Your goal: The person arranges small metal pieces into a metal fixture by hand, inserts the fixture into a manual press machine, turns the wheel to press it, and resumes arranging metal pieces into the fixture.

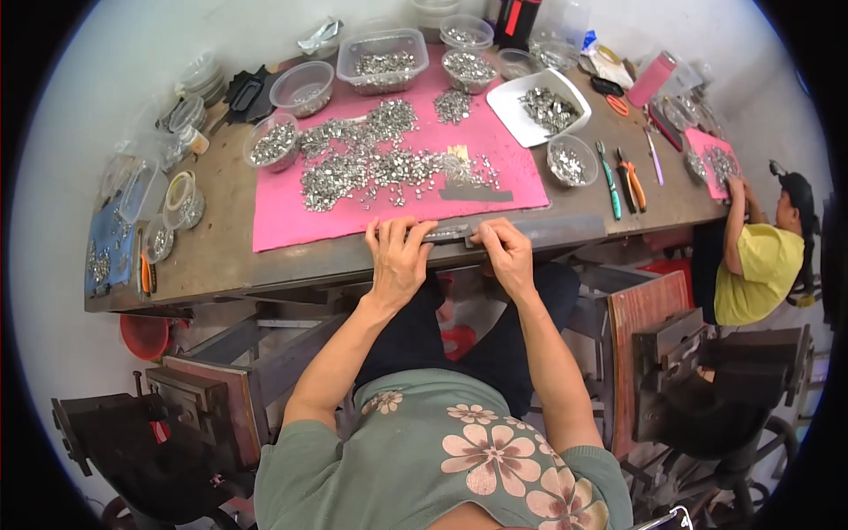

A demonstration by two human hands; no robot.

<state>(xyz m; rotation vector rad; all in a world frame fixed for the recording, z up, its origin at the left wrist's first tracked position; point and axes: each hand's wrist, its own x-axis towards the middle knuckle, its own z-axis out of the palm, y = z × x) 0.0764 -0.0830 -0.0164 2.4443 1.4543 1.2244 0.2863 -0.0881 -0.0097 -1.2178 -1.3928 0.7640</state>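
At the table's front edge, a narrow dark metal bar (449, 235) with small shiny pieces along it lies between my hands. My left hand (397, 263) grips its left end with bent fingers. The thumb and fingers of my right hand (507, 254) are pinched together at the other end; any small piece inside that pinch is hidden. Just beyond is a pink sheet (283, 216) bearing heaps of small silvery metal parts (375, 172). A flat grey strip (475, 193) rests on the sheet near a small yellowish piece (458, 152).
Clear tubs of metal parts (382, 66) and a white tray (515, 119) stand behind the heaps. Orange-handled pliers (631, 181) and a green toothbrush (609, 181) lie to the right. Machines with vises (190, 402) flank me. A person in yellow (760, 265) works at the far right.
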